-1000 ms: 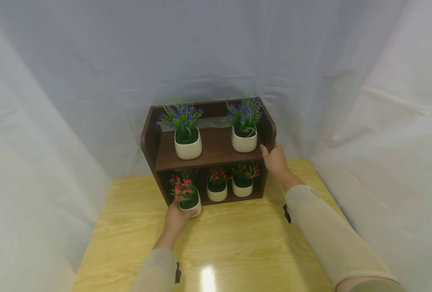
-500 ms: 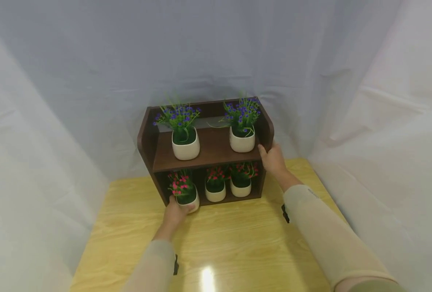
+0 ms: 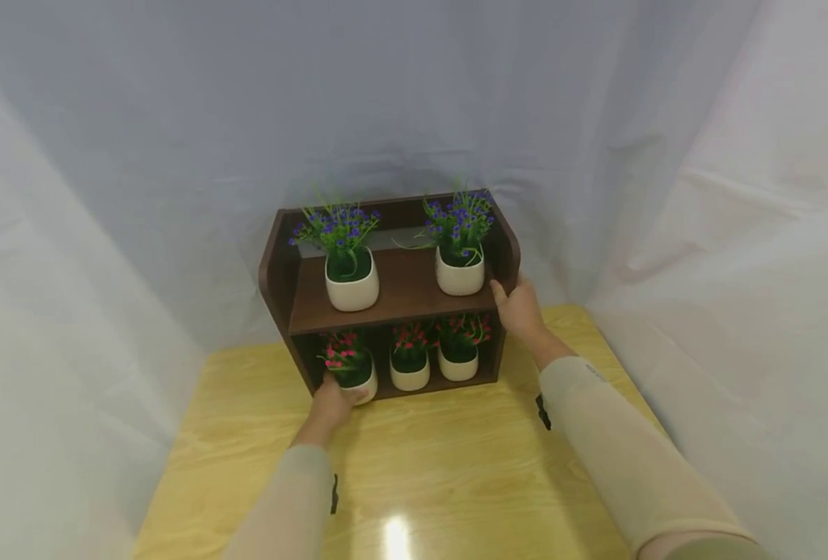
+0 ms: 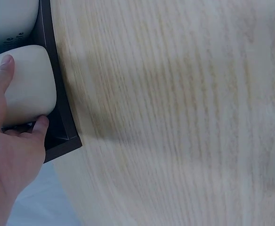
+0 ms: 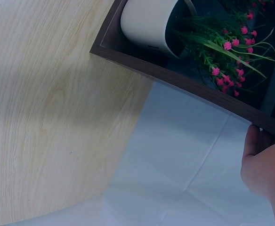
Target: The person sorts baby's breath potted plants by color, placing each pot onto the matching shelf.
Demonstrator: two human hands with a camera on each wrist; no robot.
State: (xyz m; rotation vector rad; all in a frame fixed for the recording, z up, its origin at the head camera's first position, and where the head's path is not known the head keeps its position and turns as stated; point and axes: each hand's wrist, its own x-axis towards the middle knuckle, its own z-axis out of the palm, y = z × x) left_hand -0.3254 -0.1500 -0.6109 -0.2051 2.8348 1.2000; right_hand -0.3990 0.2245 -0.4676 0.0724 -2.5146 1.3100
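At the left end of the lower shelf, my left hand [image 3: 331,406] grips a white pot of pink flowers [image 3: 363,387]. In the left wrist view, the thumb lies on one side of this pot [image 4: 31,87] and the fingers are curled against the other. The pot sits inside the front edge of the dark brown two-tier shelf [image 3: 405,280]. My right hand [image 3: 524,313] holds the shelf's right side panel, its thumb at the front edge. In the right wrist view, the right hand [image 5: 264,162] has its fingers against the panel's outer face, partly hidden.
Two white pots with purple flowers, a left one [image 3: 352,289] and a right one [image 3: 460,274], stand on the upper tier. Below are a middle red-flowered pot [image 3: 410,376] and a right one [image 3: 458,365]. The wooden table [image 3: 414,459] meets white curtains [image 3: 414,93] behind.
My left hand has pushed the pink-flowered pot back from the table's front side into the lower shelf. My right hand keeps its hold on the side panel. The view has shifted slightly.
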